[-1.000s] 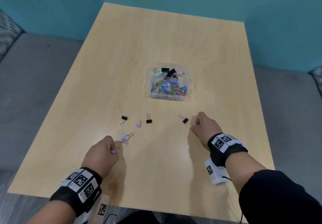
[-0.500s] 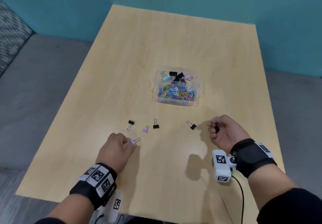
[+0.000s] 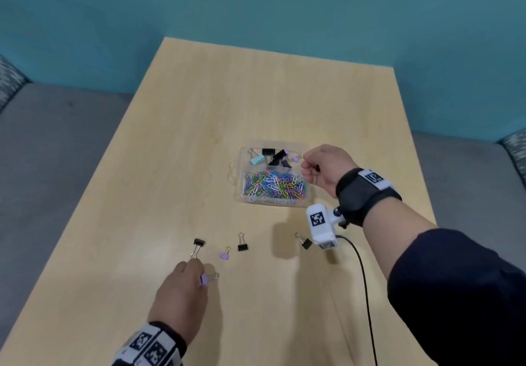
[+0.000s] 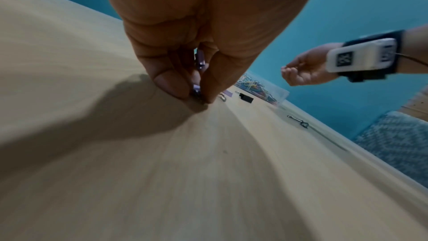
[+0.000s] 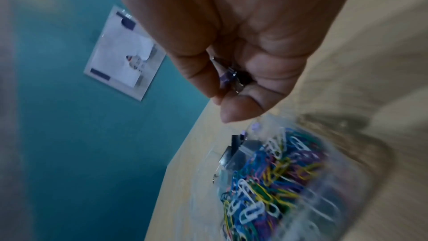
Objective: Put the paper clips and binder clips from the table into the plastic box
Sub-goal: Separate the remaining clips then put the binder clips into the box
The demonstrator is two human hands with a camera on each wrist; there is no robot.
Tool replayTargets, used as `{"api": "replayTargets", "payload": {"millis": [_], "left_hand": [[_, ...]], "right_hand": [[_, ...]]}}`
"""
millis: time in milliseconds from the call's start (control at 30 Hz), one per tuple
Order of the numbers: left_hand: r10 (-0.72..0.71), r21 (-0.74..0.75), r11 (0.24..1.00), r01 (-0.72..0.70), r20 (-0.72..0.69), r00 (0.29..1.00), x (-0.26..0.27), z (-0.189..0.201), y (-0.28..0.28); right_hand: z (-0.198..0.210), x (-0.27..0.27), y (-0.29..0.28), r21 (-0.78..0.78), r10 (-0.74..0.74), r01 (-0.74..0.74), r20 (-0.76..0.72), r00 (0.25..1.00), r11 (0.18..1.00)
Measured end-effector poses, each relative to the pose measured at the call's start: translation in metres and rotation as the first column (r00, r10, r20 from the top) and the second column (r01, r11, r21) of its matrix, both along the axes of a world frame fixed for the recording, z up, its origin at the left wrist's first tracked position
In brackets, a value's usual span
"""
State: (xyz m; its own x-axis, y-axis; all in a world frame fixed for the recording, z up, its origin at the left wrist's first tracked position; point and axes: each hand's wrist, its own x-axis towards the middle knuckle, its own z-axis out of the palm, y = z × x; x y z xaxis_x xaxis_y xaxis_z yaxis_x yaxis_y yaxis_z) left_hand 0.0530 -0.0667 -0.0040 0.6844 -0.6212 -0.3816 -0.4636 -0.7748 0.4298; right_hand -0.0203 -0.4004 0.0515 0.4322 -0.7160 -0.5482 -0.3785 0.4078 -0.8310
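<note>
The clear plastic box [image 3: 237,170] sits mid-table, with binder clips in its far compartment and coloured paper clips [image 3: 274,185] in the near one. My right hand [image 3: 308,163] hovers at the box's right rim, fingers curled round small binder clips [image 5: 228,76], one purple and one black. My left hand [image 3: 200,276] is low at the table's near side and pinches a purple binder clip [image 3: 204,279] against the wood [image 4: 197,91]. On the table lie two black binder clips [image 3: 198,243] [image 3: 242,246], a purple one [image 3: 224,255], and another black one [image 3: 306,243].
The wooden table [image 3: 170,166] stands against a teal wall, with grey cushions on both sides. A cable [image 3: 365,294] runs from the right wrist camera across the near right of the table. A framed sheet [image 5: 120,54] hangs on the wall.
My right hand lifted from the table with its clips and travelled up to the box's right rim. My left hand moved forward a little to a purple clip near the table's front.
</note>
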Motion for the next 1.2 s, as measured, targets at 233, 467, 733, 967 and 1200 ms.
{"api": "replayTargets", "payload": {"millis": [233,467,733,967,1200], "left_hand": [[0.090,0.092,0.992,-0.083,-0.081,0.993,-0.001,0.003,-0.005],[0.292,0.078,0.955,-0.287,-0.067,0.954,0.010,0.021,-0.011],[0.098,-0.259,0.960,-0.106,-0.042,0.994,0.067,0.060,-0.107],[-0.049,-0.303,0.952,0.039,-0.026,0.998,0.092,0.052,-0.228],[-0.134,-0.313,0.944,0.108,-0.064,0.989,0.096,0.051,-0.252]], "right_hand": [[-0.002,0.059,-0.027,-0.164,0.208,-0.259,-0.275,0.939,0.952],[0.005,0.035,-0.019,-0.440,0.229,-0.552,-0.597,0.769,0.708],[-0.019,-0.073,0.072,-0.343,0.396,-0.753,-0.687,0.609,0.562],[-0.061,-0.091,0.110,-0.356,0.376,-0.816,-0.754,0.539,0.455],[-0.057,-0.098,0.102,-0.306,0.383,-0.628,-0.580,0.719,0.716]]}}
